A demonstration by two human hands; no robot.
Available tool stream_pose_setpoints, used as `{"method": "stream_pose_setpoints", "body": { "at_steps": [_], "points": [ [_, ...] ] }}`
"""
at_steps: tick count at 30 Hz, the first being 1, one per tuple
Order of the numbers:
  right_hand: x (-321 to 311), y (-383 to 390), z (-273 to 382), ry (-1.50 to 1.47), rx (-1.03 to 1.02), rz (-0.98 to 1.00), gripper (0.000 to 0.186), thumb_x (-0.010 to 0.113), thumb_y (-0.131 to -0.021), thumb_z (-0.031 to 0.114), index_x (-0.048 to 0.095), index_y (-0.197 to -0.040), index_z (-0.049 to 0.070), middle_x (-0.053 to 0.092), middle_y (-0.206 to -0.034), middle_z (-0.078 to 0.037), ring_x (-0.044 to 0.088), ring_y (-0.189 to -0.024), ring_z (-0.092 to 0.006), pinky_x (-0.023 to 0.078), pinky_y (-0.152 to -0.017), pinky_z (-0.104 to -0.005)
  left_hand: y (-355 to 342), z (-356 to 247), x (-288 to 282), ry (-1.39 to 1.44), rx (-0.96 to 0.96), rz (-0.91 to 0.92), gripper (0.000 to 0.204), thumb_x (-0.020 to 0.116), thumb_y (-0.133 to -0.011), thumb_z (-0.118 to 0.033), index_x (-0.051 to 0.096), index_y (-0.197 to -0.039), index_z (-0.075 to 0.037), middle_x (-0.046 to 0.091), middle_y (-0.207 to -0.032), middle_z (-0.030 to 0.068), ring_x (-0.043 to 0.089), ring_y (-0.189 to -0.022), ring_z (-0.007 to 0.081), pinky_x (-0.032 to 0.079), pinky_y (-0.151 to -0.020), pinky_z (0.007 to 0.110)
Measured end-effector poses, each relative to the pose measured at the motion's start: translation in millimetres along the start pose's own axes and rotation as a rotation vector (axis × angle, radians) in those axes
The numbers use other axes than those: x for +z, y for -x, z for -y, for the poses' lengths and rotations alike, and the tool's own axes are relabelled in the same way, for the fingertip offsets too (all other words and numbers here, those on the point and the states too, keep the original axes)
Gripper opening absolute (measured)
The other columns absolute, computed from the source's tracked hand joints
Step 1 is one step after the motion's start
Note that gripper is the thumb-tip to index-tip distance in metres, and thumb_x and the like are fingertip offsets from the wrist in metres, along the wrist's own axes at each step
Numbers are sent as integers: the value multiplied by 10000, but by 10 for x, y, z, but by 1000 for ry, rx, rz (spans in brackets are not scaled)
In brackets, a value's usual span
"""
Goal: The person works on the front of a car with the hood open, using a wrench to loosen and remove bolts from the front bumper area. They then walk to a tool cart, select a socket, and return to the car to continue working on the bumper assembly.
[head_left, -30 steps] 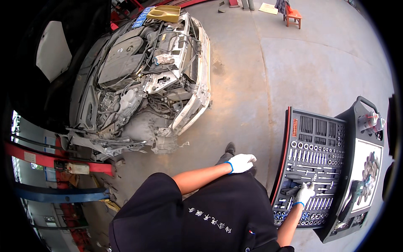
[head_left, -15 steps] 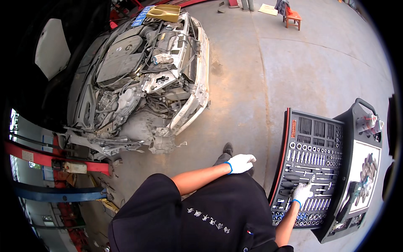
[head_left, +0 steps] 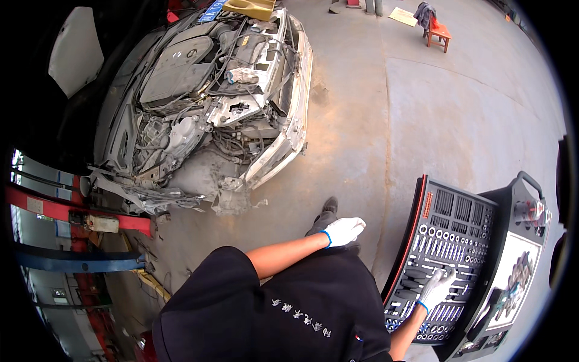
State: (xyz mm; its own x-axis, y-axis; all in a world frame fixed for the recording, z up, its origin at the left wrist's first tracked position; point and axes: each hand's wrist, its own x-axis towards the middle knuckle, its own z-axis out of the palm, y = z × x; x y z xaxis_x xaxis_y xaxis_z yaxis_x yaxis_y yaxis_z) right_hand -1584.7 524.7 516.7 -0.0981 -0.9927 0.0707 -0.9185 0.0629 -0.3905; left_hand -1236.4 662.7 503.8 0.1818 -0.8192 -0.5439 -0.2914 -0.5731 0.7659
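My right hand (head_left: 438, 289), in a white knit glove with a blue cuff, is over the tool drawer (head_left: 420, 199) on my right. Its thumb and fingers are apart, above the row of ratchets and extension bars, and I see nothing held. Black-handled tools (head_left: 413, 279) lie just left of it in their slots. Below and above the hand are rows of silver sockets (head_left: 443, 248). My left hand (head_left: 345, 233), gloved the same way, is in front of my waist, fingers curled together, with nothing visible in it; its palm side is hidden.
A stripped car front (head_left: 241, 114) with bare engine bay is at far left. Red and blue lift arms (head_left: 78, 261) reach in at lower left. The tool cart (head_left: 503, 208) carries spray cans (head_left: 529, 210) and a tray of metal parts. An orange stool (head_left: 439, 31) stands far off.
The view has shifted, so the car and drawer appear moved. My right hand has moved slightly up and right over the drawer, its fingers now spread. My left hand stays at my waist.
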Motion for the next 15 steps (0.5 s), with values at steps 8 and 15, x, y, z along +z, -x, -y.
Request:
{"method": "stream_pose_setpoints", "body": {
  "at_steps": [8, 15],
  "points": [
    [239, -229, 2226, -383, -364, 369, 362, 632, -888, 120, 598, -1228, 2, 684, -906, -176, 652, -754, -248, 527, -730, -349, -833, 296, -918, 463, -46, -242, 384, 427, -1049, -336, 576, -1224, -28, 660, -809, 44, 630, -746, 146, 507, -759, 309],
    [1223, -410, 4099, -281, -742, 777, 451, 689, -874, 184, 554, -1264, 1, 676, -1051, -198, 684, -861, -291, 542, -784, -372, -1608, -46, -2018, 1031, 293, -109, 572, 308, -1070, -453, 501, -1347, 9, 697, -1105, 122, 620, -1064, 189, 459, -980, 364]
  ]
}}
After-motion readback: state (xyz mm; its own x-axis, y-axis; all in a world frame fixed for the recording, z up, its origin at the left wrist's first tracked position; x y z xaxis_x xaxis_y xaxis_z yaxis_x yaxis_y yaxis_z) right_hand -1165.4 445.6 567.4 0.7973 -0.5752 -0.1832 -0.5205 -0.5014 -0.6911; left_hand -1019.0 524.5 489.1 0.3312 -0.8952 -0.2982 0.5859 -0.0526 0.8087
